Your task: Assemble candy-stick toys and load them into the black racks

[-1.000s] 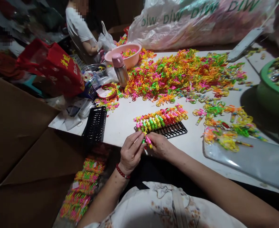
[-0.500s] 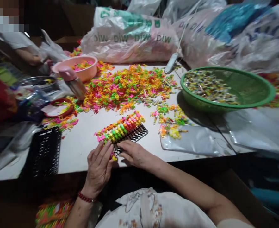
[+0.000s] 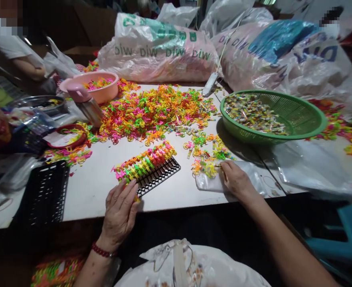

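A black plastic rack [image 3: 161,175] lies slanted on the white table, its upper rows filled with bright pink, orange, green and yellow plastic pieces [image 3: 146,161]. My left hand [image 3: 120,211] is closed at the rack's near left end, fingers together over its edge. A bit of yellow plastic [image 3: 137,198] shows by the left thumb. Further right, my right hand [image 3: 236,179] pinches the thin tube end of a small yellow plastic toy [image 3: 210,169], above a stack of clear bags [image 3: 207,183]. The fingertips partly cover the tube.
Behind the rack spreads a large heap of colourful plastic pieces [image 3: 158,107]. A green basket [image 3: 307,119] with small wrapped items stands right. At left are another black rack [image 3: 48,195], a pink-lidded flask [image 3: 88,105] and a pink basin [image 3: 108,91]. Large sacks [image 3: 164,59] line the back.
My right hand has left the rack and moved right to the small toys on the clear bags, closing on one. My left hand stays at the rack's end.
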Available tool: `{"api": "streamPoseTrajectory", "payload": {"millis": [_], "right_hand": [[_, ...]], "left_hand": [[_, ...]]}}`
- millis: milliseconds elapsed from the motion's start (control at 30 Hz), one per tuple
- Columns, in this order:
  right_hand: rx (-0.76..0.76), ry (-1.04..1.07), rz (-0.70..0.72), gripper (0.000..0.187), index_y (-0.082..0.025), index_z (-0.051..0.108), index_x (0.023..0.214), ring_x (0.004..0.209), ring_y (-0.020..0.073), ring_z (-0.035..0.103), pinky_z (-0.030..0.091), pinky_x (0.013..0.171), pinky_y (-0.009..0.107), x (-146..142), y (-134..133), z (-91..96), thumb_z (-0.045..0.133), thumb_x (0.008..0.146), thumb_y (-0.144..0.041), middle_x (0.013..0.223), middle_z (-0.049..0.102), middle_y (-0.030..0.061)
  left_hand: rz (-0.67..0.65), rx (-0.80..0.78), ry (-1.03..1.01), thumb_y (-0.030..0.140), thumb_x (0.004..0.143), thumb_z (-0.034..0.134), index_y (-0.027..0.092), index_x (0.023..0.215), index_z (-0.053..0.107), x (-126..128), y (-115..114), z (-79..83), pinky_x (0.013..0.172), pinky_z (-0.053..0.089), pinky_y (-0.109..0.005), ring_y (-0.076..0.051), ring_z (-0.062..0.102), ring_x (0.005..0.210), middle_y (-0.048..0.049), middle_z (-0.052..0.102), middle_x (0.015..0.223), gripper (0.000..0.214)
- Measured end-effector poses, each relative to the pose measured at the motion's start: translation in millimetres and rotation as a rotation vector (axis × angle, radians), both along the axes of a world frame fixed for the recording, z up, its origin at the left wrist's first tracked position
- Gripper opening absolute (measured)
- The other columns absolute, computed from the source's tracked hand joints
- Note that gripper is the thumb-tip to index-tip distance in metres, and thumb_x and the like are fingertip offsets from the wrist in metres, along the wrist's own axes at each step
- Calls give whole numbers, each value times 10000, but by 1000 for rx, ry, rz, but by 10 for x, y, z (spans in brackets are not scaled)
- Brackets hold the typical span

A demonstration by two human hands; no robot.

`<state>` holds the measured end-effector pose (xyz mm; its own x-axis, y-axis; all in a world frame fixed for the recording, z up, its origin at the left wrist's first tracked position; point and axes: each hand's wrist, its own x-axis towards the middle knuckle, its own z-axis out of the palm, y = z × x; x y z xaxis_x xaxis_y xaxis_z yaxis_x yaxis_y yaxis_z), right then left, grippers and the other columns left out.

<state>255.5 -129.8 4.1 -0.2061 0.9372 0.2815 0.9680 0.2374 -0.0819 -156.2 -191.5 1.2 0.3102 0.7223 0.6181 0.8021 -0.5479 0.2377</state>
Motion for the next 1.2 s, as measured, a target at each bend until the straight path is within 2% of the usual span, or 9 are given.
{"api": "streamPoseTrajectory", "payload": {"millis": [167,233,333,400,500,600,900,1067,1200], "right_hand": [[62,247,108,235,-160,552,1076,951,249,606,491,846,364,-431,-25,94,395,906,-124,981,632,137],[-19,422,173,199,-171,539,1067,869,218,617,497,806,344,-707,-22,132,403,921,-168,937,636,108],[-268,652,259,106,-192,546,974,695,169,595,489,662,290,-1203,-14,140,469,909,-224,809,629,42],[-374,756,363,70,-197,562,904,680,157,582,473,634,272,-1537,-5,105,519,890,-251,788,624,27],[-361,841,553,82,-192,585,845,771,171,582,469,689,280,-1963,21,14,571,865,-271,852,622,48],[-377,872,626,130,-186,597,865,768,170,578,465,693,279,-2253,58,-82,549,894,-303,855,621,59],[-341,788,780,60,-190,567,915,755,167,562,451,700,268,-2496,96,-288,523,884,-216,848,614,53],[-410,680,808,42,-178,569,870,725,154,530,446,681,254,-2452,143,-211,567,829,-168,831,570,40],[-436,656,811,97,-172,588,893,778,161,543,472,716,265,-2471,176,-190,617,801,-170,885,558,49]], "left_hand": [[-18,-27,2,107,855,539,213,1426,409,22,16,33,1130,296,-523,-279,419,1349,-123,560,1356,595],[-25,-39,-8,105,855,541,209,1422,410,25,23,44,1139,287,-534,-274,411,1354,-120,553,1362,591],[-32,-56,-20,91,857,532,209,1432,391,23,24,55,1150,272,-549,-268,391,1368,-119,536,1381,604],[-40,-64,-28,72,859,510,202,1456,350,14,22,53,1153,269,-552,-262,378,1377,-126,520,1397,631],[-56,-79,-56,46,866,462,195,1492,272,-6,20,40,1156,270,-548,-249,363,1388,-136,502,1415,671],[-59,-102,-82,42,869,440,187,1502,243,-15,17,31,1162,259,-549,-247,349,1397,-142,480,1434,679],[-72,-113,-113,66,883,423,160,1513,199,-11,18,24,1161,268,-535,-254,328,1408,-159,422,1476,676],[-55,-101,-76,97,897,424,163,1513,193,-28,43,24,1165,250,-534,-246,332,1408,-161,393,1495,661],[-34,-99,24,156,900,480,186,1487,282,-21,42,38,1167,224,-554,-274,272,1434,-135,385,1506,620]]}}
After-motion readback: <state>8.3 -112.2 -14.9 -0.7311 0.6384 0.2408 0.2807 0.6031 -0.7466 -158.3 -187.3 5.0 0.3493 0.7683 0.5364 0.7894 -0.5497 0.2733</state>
